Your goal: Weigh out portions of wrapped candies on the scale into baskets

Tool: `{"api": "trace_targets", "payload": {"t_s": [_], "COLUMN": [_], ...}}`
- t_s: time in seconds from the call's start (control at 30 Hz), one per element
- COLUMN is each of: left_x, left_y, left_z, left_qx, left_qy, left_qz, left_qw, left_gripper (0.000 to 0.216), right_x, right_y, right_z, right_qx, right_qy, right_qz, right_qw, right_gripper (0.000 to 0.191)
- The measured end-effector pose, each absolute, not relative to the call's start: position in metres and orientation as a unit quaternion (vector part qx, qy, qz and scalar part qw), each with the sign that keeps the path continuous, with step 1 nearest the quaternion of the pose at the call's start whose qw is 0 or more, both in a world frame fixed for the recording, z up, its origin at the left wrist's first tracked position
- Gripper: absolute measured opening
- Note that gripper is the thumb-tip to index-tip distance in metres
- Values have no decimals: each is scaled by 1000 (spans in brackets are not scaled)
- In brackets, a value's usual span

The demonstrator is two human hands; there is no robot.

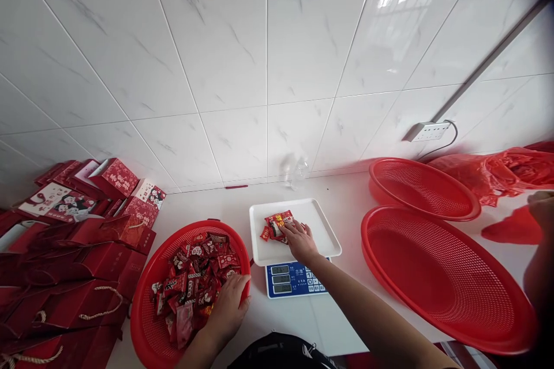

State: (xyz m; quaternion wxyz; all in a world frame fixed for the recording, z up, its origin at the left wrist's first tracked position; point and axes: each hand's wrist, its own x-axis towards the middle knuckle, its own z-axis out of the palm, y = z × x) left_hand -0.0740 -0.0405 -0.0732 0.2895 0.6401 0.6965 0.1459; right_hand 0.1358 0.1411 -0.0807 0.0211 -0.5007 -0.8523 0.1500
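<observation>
Far left, beyond the left hand: boxes (104, 259), dark red, stacked, some with rope handles, a few with printed white faces.

Just left of the left hand, basket (145, 323): red, round, perforated sides, holding a heap of packets (193, 285). These are small, shiny, mostly dark red with white or black print; one near the left wrist is paler pink. They lie at mixed angles. One with patterned edging has its long axis running away from the person; the pink one runs much the same way.

Left hand (231, 305): on the basket's right rim, thumb toward the scale side. Cannot tell whether it grips the rim or only rests there.

Right of the left hand, scale (298, 279): blue panel, display too small to read, white tray (320, 230) on top. Small pile (277, 225) on the tray, under and left of the right hand's fingertips: bright red wrappers, some yellow and white. Its long axis runs roughly sideways; one red end points left and toward the person.

Right hand (298, 239): fingers extended, touching the pile. Cannot tell whether it grasps a packet.

Beyond the right hand, by the wall: clear bottle (300, 173).

Well right of the right hand: two red baskets (433, 271), the nearer larger.
</observation>
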Motion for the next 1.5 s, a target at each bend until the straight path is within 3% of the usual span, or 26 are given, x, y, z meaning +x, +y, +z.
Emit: {"api": "trace_targets", "payload": {"t_s": [0.4, 0.67, 0.87, 1.1, 1.5], "left_x": [-74, -101, -108, -127, -176], "left_y": [-41, -48, -45, -29, -36], "left_z": [-66, -87, -89, -95, -84], "left_qx": [626, 578, 596, 503, 402], "left_qy": [697, 752, 766, 779, 836], "left_qz": [140, 116, 46, 242, 202], "left_qw": [321, 296, 236, 286, 313], "left_gripper": [47, 47, 50, 43, 35], "right_x": [132, 156, 180, 189, 178], "right_y": [127, 81, 33, 17, 17], "right_z": [-74, -60, -64, -80, -80], "right_qx": [-473, -413, -441, -462, -450], "right_qy": [-864, -851, -796, -778, -791], "right_qz": [167, 281, 391, 405, 402], "right_qw": [33, 161, 137, 126, 105], "right_gripper": [40, 37, 35, 34, 34]}}
